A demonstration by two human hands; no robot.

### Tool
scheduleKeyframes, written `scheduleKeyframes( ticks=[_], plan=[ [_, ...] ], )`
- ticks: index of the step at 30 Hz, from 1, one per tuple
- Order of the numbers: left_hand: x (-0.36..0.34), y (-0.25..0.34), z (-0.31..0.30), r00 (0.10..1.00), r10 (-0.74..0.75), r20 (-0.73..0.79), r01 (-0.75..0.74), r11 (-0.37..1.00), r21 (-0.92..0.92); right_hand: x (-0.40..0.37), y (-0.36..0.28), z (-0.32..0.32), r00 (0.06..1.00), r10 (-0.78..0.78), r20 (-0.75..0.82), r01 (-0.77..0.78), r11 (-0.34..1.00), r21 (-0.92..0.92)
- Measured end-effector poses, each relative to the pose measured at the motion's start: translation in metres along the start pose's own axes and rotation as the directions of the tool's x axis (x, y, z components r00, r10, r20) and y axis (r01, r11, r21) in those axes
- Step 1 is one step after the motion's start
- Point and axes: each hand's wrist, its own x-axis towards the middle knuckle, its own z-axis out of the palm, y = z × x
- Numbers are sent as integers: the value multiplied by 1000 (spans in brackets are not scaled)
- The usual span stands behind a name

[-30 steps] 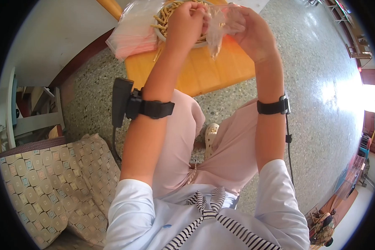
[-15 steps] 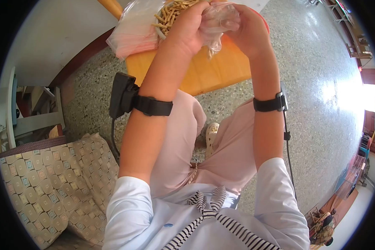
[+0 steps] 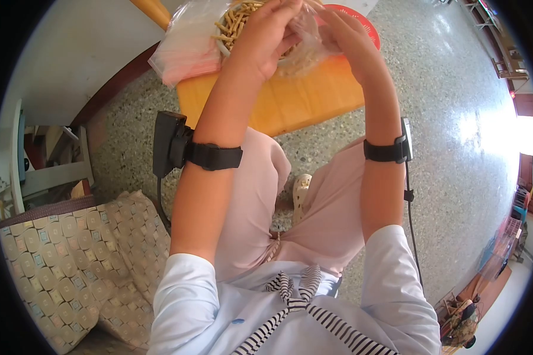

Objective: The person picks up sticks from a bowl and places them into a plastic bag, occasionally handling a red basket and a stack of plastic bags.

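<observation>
A clear plastic bag (image 3: 305,44) hangs between my two hands over a yellow wooden stool (image 3: 290,103). My left hand (image 3: 270,35) pinches its upper edge from the left, and my right hand (image 3: 347,36) has its fingers closed on the other side. What lies in the bag, if anything, I cannot make out. Just behind my left hand is a bowl of short, brown stick-like snacks (image 3: 234,23). Left of the bowl lies a stack of clear zip bags (image 3: 189,59) with pinkish edges. A red plate (image 3: 364,23) with a white pattern shows partly behind my right hand.
A patterned cloth-covered seat (image 3: 71,254) stands at the lower left. Speckled stone floor (image 3: 444,148) runs to the right. Black straps with devices (image 3: 172,142) and cables are on both forearms.
The bag was bunched up between my hands and now hangs more spread out. My hands have shifted slightly, and more of the red plate shows.
</observation>
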Motion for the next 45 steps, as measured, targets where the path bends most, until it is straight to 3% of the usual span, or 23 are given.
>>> scheduleKeyframes(
  ticks=[1, 2, 4, 5, 7, 11, 14, 16, 17, 19, 23, 25, 26, 28, 29, 31, 32, 34, 37, 38, 40, 44, 45],
  plan=[
    [0, 0, 0, 999, 6, 47, 2, 987, -159, 0, 0, 1, 996, -41, 76, 50, 993, -109],
    [-1, -2, 2, 999, 5, 48, 3, 987, -161, -3, 0, 0, 996, -40, 75, 48, 993, -111],
    [-16, 18, 28, 984, -162, -67, 130, 932, -339, -16, -15, 7, 987, -122, 101, 118, 992, 40],
    [-9, 12, 17, 984, -164, -68, 131, 931, -339, -14, -12, 5, 988, -120, 101, 116, 992, 40],
    [7, 0, -9, 974, -104, 200, 178, 898, -403, -10, -10, 3, 983, -142, 120, 152, 985, -78],
    [5, 2, -7, 982, -118, 150, 164, 923, -347, -17, -19, 2, 978, -76, 193, 89, 994, -59],
    [1, 6, -3, 988, -103, 117, 137, 933, -333, -7, 7, 3, 964, -223, 145, 216, 975, 59],
    [0, 7, -5, 966, -115, 231, 205, 885, -419, -5, 10, 1, 985, -132, 111, 163, 924, -347],
    [0, 7, -7, 966, -115, 233, 207, 885, -418, -5, 11, -1, 985, -133, 108, 163, 923, -348],
    [-4, 7, -11, 998, -48, 33, 49, 997, -57, -8, 8, -3, 987, -120, 109, 152, 918, -367],
    [-15, 7, -2, 991, -126, 36, 124, 991, 56, -11, 18, -14, 977, -196, 85, 210, 812, -545],
    [-8, -2, -15, 999, 40, -10, -25, 778, 628, -14, 13, -24, 995, -10, 101, 69, 797, -600],
    [-5, -8, -20, 999, 40, -10, -25, 779, 627, -17, 14, -24, 995, -9, 100, 68, 797, -600],
    [-4, -14, -24, 999, 36, 29, -42, 439, 898, -26, 16, -22, 978, 83, 191, 101, 615, -782],
    [-3, -17, -25, 999, 35, 30, -42, 437, 898, -27, 15, -22, 978, 82, 191, 101, 617, -781],
    [-3, -20, -23, 999, 33, 33, -43, 386, 921, -27, 5, -20, 856, 445, 262, -103, 644, -758],
    [-4, -20, -22, 999, 35, 34, -45, 384, 922, -28, 8, -21, 857, 443, 262, -101, 645, -758],
    [-10, -17, -17, 987, 82, 136, -153, 265, 952, -30, 10, -22, 894, 248, 373, 128, 657, -743],
    [-19, -2, -10, 962, -138, 236, -164, 401, 901, -39, -9, -27, 919, 218, 328, 66, 735, -674],
    [-20, 1, -5, 961, -137, 240, -166, 405, 899, -38, -9, -30, 920, 221, 325, 63, 732, -678],
    [-24, 5, 3, 870, -335, 361, -96, 603, 792, -38, -6, -37, 893, 288, 347, 40, 715, -698],
    [-26, 2, 3, 883, -319, 345, -99, 592, 800, -36, -6, -39, 851, 354, 388, 26, 709, -705],
    [-24, -2, -1, 922, -240, 303, -166, 462, 871, -36, -14, -35, 845, 404, 350, -30, 690, -723]
  ],
)
